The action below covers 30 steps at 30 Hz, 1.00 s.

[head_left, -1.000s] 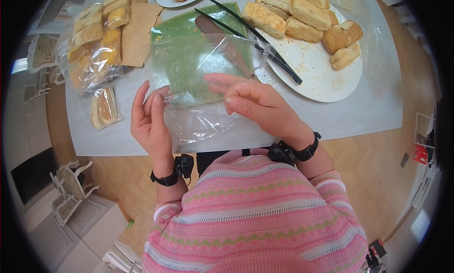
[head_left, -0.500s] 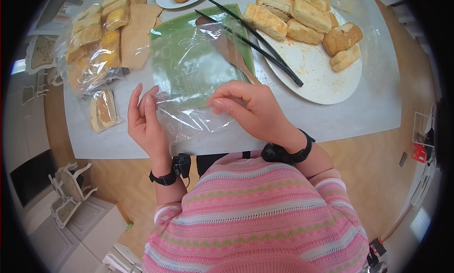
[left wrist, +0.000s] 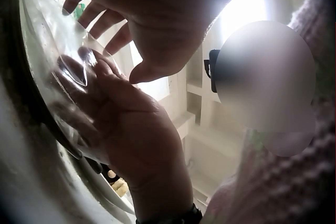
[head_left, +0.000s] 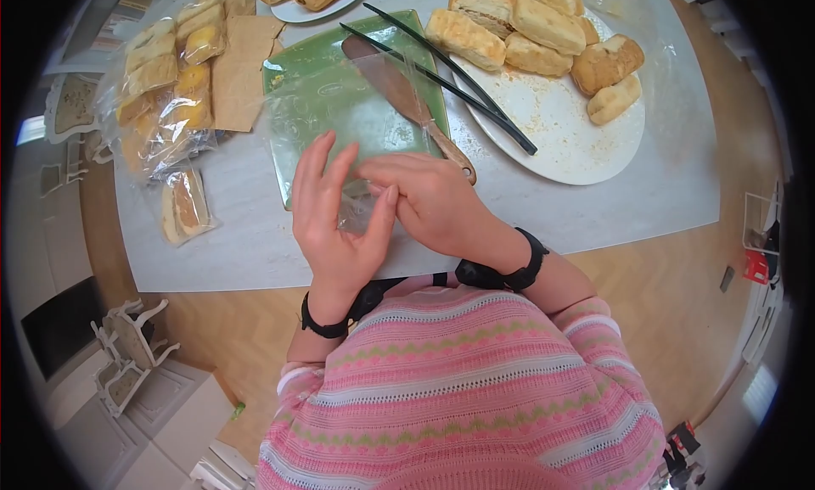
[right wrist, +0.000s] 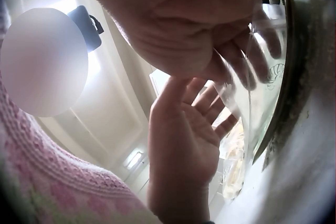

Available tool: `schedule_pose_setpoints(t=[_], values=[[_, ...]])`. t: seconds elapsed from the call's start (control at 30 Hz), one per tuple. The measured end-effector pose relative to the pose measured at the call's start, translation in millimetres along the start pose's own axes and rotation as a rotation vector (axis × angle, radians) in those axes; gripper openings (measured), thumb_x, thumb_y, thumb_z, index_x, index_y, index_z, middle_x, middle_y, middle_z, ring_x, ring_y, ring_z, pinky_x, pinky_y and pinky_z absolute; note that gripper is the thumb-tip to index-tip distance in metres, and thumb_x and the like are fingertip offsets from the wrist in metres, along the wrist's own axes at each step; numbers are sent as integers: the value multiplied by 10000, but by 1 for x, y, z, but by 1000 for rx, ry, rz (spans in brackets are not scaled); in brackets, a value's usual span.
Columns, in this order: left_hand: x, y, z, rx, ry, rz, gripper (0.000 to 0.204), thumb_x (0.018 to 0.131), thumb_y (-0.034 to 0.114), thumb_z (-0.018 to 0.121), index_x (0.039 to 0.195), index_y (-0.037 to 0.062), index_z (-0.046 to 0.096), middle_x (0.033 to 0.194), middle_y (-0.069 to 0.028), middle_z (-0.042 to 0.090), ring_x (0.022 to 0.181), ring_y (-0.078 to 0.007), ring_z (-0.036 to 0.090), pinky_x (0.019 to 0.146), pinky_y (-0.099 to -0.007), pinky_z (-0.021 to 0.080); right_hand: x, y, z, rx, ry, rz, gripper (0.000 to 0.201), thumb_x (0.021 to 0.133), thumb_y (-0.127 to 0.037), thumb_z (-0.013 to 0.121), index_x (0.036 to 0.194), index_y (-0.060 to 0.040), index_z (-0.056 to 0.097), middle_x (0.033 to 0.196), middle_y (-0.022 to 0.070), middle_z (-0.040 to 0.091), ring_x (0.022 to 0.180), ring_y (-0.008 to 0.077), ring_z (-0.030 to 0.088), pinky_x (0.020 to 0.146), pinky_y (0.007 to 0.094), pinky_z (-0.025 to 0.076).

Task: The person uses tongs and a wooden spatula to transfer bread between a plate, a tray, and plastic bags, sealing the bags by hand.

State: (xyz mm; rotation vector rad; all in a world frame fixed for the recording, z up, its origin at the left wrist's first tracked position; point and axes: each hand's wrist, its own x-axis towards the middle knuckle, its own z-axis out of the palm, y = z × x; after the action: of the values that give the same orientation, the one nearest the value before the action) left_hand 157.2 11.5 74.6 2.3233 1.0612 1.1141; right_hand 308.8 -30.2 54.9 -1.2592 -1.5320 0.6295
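A clear plastic bag with printed outlines (head_left: 310,108) lies over the green square plate (head_left: 306,56), its near edge drawn up at the hands. My right hand (head_left: 441,206) pinches that edge between thumb and fingers; in the right wrist view its fingers (right wrist: 254,58) show through the film. Beside it, my left hand (head_left: 331,227) has its fingers spread and fairly straight, its thumb tip right at the right thumb. A brown spatula (head_left: 395,87) rests across the plate, its handle past the near right corner. Black tongs (head_left: 488,108) span the green plate and a white plate (head_left: 560,151).
Several bread pieces (head_left: 543,28) sit on the white plate among crumbs. At the left are bagged breads (head_left: 170,83), one wrapped sandwich (head_left: 185,206) and brown paper (head_left: 242,78). Another plate with pastries (head_left: 314,13) stands at the back. The table's front edge runs close below the hands.
My left hand has moved right, from the bag's left side to meet the right hand. The right hand first drew nearer, then stayed close. The bag has slid and settled lower on the plate.
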Motion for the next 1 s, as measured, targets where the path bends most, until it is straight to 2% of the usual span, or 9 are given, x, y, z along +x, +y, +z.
schedule_pose_setpoints(t=[0.2,0.3,0.37,0.43,0.53,0.63,0.77,0.83,1.0], values=[[20,4,8,1,-8,-13,458,758,159,808,1162,-9,673,1218,-222,662,1142,-401,624,967,-461,495,-3,2,2,-10,12,-4,224,836,-35,627,1044,-1,702,1039,161,713,1018,363,669,863,438,526],[26,9,11,81,18,-35,420,751,168,810,1121,10,692,1129,-186,699,1060,-359,663,900,-428,527,-5,5,3,-102,28,-81,203,831,-38,633,1015,8,705,1129,177,690,1157,378,624,929,455,505],[29,13,10,155,43,-36,392,747,173,810,1095,27,704,1080,-158,717,1011,-333,681,852,-410,544,-5,6,3,-219,20,-135,196,814,-41,646,993,11,707,1229,205,643,1285,409,535,990,491,465],[32,14,8,282,5,-141,292,741,181,811,994,66,724,961,-94,726,880,-288,689,728,-383,549,-5,5,2,-236,1,-157,201,803,-49,651,988,11,706,1254,216,628,1303,419,512,1001,502,452],[36,11,7,333,-8,-55,204,738,181,810,890,87,712,843,-53,696,770,-266,667,643,-374,528,-4,3,0,-265,-12,-176,222,787,-60,655,993,7,709,1305,223,603,1329,425,480,1020,512,428],[44,26,6,335,-24,-30,226,744,197,838,802,58,669,764,-62,666,691,-208,641,613,-325,494,-3,4,1,-292,18,-183,240,777,-67,654,993,18,716,1347,225,583,1339,424,468,1030,510,414],[48,30,7,345,-46,-55,265,758,236,833,733,67,631,668,-47,615,591,-196,601,554,-323,466,-3,-1,-1,-389,2,-196,249,757,-76,654,942,76,721,1371,267,555,1341,445,459,1039,519,404],[49,32,7,362,-119,-210,289,781,281,817,705,76,628,585,-39,580,514,-184,573,503,-313,441,-4,2,2,-383,14,-206,249,747,-79,654,916,92,717,1363,288,551,1345,454,452,1043,524,399],[50,29,8,381,-128,-164,300,804,305,788,694,76,629,548,-38,573,480,-185,569,486,-312,436,-3,0,0,-411,35,-217,258,726,-81,649,886,109,717,1342,331,546,1358,469,433,1047,539,389]])
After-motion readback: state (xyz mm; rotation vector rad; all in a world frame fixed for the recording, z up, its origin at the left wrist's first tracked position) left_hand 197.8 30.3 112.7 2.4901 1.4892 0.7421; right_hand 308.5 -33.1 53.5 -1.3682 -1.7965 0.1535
